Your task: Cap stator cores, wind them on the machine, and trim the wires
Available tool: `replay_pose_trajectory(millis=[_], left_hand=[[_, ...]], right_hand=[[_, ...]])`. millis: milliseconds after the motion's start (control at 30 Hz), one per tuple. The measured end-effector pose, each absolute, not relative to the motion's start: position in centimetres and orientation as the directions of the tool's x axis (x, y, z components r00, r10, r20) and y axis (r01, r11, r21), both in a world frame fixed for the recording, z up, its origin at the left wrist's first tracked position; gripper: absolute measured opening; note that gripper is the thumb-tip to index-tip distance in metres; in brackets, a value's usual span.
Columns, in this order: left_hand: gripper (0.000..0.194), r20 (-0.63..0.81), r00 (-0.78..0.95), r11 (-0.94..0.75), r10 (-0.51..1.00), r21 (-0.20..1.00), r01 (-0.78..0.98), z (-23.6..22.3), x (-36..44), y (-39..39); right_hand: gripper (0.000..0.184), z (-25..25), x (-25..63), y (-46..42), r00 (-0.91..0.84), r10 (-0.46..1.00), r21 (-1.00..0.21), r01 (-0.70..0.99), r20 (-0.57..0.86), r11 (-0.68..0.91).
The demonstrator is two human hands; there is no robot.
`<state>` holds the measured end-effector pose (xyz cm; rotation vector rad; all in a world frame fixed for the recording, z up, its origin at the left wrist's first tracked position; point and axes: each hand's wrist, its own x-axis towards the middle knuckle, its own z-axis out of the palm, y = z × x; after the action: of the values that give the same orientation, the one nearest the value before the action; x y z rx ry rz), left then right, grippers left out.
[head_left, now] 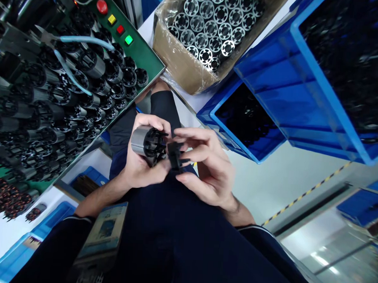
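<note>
- Left hand wrapped round metal cylinder, open end toward right hand.
- Right fingertips pinching black part, beside that end; contact unclear, blurred.
- Both pieces above lap, off the green bench, out from its right-hand long edge.
- Step, as judged: handling both pieces at the open end. Any closer fit would call for steady cylinder, squared faces, light fingertip control.
- Pliers atop cylinders near bench's far edge.

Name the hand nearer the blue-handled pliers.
Left. In this view, the left hand is below and right of the pliers; the right hand is farther right.
</note>
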<state>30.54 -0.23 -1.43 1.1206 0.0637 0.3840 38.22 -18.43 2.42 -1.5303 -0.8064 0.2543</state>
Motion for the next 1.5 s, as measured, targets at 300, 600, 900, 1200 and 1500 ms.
replay_pose_trajectory(millis=[300,600,900,1200,1500], left_hand=[[0.047,-0.078,0.811,0.399,0.580,0.895,-0.199,1.2,32.2,-1.1],[0.058,-0.180,0.831,0.528,0.527,0.836,-0.153,2.2,32.8,-1.4],[0.067,-0.206,0.823,0.498,0.530,0.861,-0.105,1.6,32.4,-1.4],[0.032,-0.364,0.785,0.663,0.501,0.744,-0.079,1.2,30.8,-0.8],[0.037,-0.288,0.826,0.527,0.484,0.850,-0.013,0.0,29.5,2.0]], right_hand=[[0.057,1.4,37.4,-17.0,0.751,0.549,-0.888,0.458,0.366,-0.034],[0.052,0.8,37.9,-17.0,0.745,0.583,-0.897,0.437,0.323,-0.062],[0.050,0.5,37.9,-16.9,0.718,0.589,-0.859,0.507,0.371,-0.076],[0.059,-1.2,37.5,-16.1,0.731,0.564,-0.848,0.521,0.384,-0.098],[0.053,-1.5,37.3,-16.4,0.512,0.852,-0.829,0.520,0.112,-0.204]])
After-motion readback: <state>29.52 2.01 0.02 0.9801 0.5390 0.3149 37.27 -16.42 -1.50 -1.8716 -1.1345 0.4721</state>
